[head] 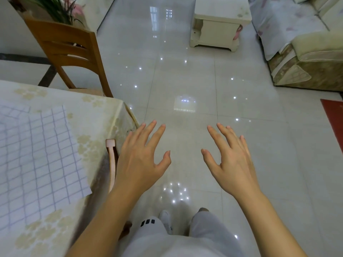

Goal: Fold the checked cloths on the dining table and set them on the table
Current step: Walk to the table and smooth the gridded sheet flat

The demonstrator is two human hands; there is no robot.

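both hands hover over the floor, holding nothing: left hand (143, 158) and right hand (230, 158), fingers spread. checked cloth (39, 154) lies flat on the dining table (100, 127) at nine o'clock, nearer the left hand.

Bright, even light; ceiling lamps glare off the glossy floor (185, 75); edges warp.
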